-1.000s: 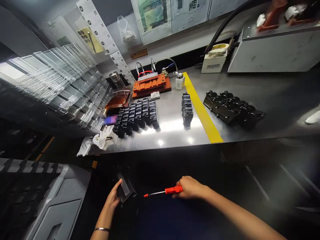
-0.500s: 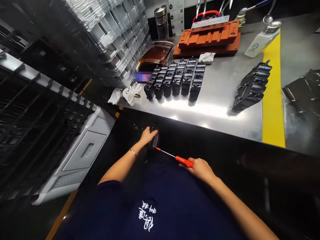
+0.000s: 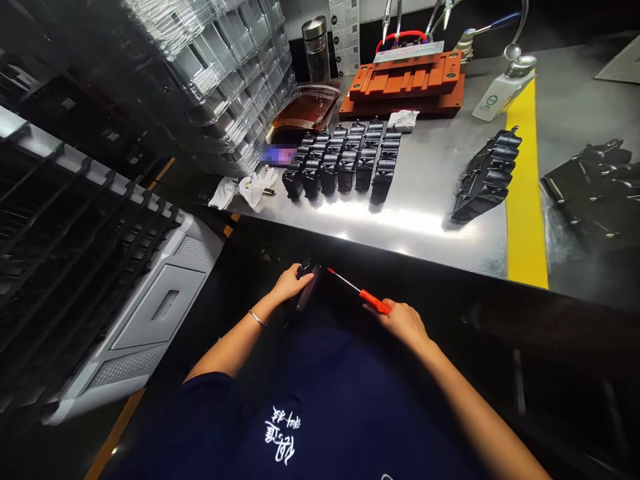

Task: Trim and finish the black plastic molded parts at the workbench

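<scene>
My left hand (image 3: 291, 281) is closed around a black moulded part (image 3: 307, 292), held tilted in front of my body below the bench edge. Much of that part blends into the dark background. In my right hand (image 3: 400, 320) is a red-handled, screwdriver-like tool (image 3: 367, 299) with a thin metal shaft and a small red tip. The tip points up and left, a short way to the right of the black part and apart from it. On the metal bench stands a row of similar black ribbed parts (image 3: 347, 157).
More black parts (image 3: 486, 175) lie at the right, by a yellow stripe (image 3: 528, 220) on the metal bench (image 3: 430, 180). Behind are an orange fixture (image 3: 404, 87), a white bottle (image 3: 504, 93) and a glass flask (image 3: 316, 50). Stacked clear trays (image 3: 225, 80) and a grey crate (image 3: 160, 310) flank the left.
The tool's tip has moved up and right, away from the black part. My left hand has tilted the part further. The whole view has shifted slightly.
</scene>
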`<move>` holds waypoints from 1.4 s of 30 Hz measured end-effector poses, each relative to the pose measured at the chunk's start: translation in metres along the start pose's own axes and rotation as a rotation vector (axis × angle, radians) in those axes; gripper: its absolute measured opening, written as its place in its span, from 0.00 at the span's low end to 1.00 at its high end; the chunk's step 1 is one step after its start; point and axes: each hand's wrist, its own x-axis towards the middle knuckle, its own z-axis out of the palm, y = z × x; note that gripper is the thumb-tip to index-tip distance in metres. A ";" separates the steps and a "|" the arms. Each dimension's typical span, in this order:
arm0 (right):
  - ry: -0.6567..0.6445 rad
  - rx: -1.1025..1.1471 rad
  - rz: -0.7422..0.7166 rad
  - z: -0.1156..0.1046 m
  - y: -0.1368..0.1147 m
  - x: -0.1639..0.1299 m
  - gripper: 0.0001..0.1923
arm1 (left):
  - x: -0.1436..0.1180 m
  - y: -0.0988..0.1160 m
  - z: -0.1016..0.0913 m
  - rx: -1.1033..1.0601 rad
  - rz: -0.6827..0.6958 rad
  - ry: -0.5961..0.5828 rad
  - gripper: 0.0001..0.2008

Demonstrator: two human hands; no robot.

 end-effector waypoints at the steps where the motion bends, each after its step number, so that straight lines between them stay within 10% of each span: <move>1: 0.000 0.005 0.003 -0.001 0.001 0.001 0.29 | -0.002 0.000 0.000 -0.003 0.009 0.003 0.25; 7: -0.004 0.054 -0.038 0.004 0.008 0.001 0.28 | -0.013 0.011 -0.008 0.043 -0.007 -0.013 0.22; 11: -0.015 0.148 -0.102 0.006 0.027 -0.004 0.23 | -0.005 0.040 -0.047 0.029 0.052 -0.148 0.19; 16: -0.046 0.234 -0.146 0.011 0.049 -0.013 0.08 | 0.007 0.139 -0.098 -0.055 0.336 -0.389 0.25; 20: 0.000 0.244 -0.146 0.020 0.048 -0.015 0.07 | 0.018 0.239 -0.091 0.008 0.583 -0.567 0.22; 28: 0.074 0.246 -0.145 0.028 0.043 -0.022 0.10 | 0.091 0.371 -0.018 0.323 0.504 0.024 0.27; 35: 0.125 0.251 -0.137 0.038 0.051 -0.019 0.08 | 0.106 0.377 -0.019 0.477 0.563 0.242 0.20; 42: 0.100 0.191 -0.169 0.045 0.055 -0.005 0.17 | 0.065 0.299 -0.033 0.531 0.570 0.178 0.19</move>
